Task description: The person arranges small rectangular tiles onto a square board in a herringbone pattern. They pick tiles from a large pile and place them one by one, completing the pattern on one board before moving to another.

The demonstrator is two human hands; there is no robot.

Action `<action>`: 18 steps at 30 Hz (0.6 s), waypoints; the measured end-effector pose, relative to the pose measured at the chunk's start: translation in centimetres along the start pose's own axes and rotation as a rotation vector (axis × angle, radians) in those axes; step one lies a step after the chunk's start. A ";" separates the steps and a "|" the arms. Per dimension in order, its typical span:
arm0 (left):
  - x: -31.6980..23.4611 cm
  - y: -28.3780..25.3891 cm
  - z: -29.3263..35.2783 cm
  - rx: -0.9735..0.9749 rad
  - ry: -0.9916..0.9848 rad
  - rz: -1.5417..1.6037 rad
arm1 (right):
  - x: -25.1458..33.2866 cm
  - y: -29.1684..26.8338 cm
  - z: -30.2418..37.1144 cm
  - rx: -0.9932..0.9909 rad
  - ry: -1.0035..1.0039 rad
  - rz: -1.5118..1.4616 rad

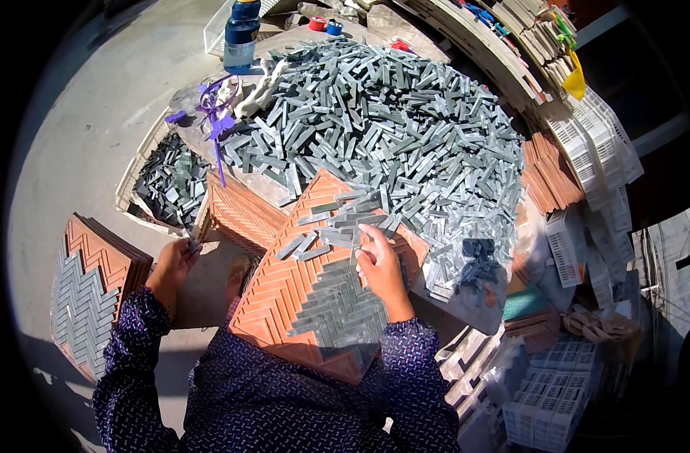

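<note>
Standing near grey strips: blue-banded bottle

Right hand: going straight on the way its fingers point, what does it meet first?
The right hand would likely meet loose grey strips on the orange tray first, though its height is unclear.

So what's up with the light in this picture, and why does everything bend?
Head view: hard sunlight makes the grey strips glare palest at the heap's right; head view: shadow darkens the floor at lower left; head view: the wide fisheye lens bows the white crates near the black round rim.
</note>
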State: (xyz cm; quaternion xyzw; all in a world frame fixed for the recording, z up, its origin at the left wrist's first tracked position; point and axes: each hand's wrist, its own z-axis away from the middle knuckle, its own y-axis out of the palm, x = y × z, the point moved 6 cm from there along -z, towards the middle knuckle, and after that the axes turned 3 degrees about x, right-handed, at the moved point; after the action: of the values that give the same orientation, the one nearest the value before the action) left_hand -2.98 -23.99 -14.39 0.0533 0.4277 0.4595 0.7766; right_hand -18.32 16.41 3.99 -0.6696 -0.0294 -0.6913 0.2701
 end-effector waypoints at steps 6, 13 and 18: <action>-12.5 0.0 -3.0 -0.014 0.446 -0.200 | -0.6 -2.0 -0.3 0.057 -0.118 0.176; -2.7 2.1 2.7 0.030 0.225 -0.249 | -1.0 -1.5 -0.5 0.089 -0.175 0.325; 2.5 0.8 6.0 -0.019 0.142 -0.153 | 0.0 -1.8 0.5 0.050 -0.349 0.505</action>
State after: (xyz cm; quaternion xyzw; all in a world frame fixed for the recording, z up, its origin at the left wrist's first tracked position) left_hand 1.30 -19.84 -11.78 -0.0195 0.4800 0.4057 0.7776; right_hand -18.63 18.17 4.61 -0.7574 0.0751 -0.4760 0.4407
